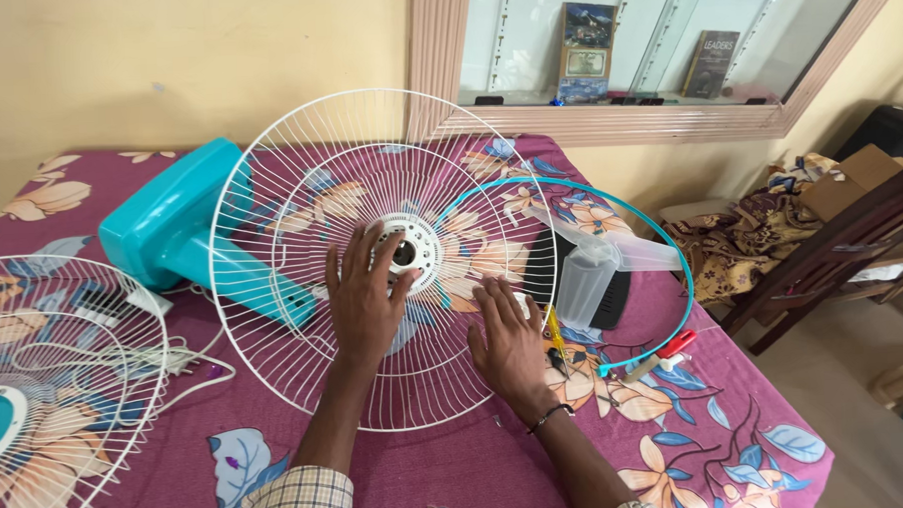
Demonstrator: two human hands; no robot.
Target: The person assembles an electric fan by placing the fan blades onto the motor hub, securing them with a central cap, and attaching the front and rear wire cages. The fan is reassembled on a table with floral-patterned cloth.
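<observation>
I am leaning over a worktop (459, 464) with a purple flowered cloth on it. A big white wire fan guard (273, 290) is lying in front of me, tipped up a little at the far side. My left hand (365, 292) is resting flat on the wires, right beside the round white hub (408, 250) in the middle of the guard. The fingers (356, 249) of that hand are spread apart and are touching the edge of the hub. My right hand (509, 337) is lying flat on the wires too, a bit lower and to the right. Its fingers (493, 298) are stretched out and are not holding anything.

The teal fan body (170, 229) is lying behind the guard, and its neck is showing through the wires. A thin teal ring (672, 251) is lying on the right side, partly under the guard. A clear fan blade (592, 269) is sitting inside that ring, over something dark that I cannot make out. A yellow screwdriver (553, 333) is lying just beside my right hand. A tool with a red handle (665, 352) is lying near the ring. Another white wire guard (56, 388) is lying at the left edge, with a white cord (190, 368) next to it.
</observation>
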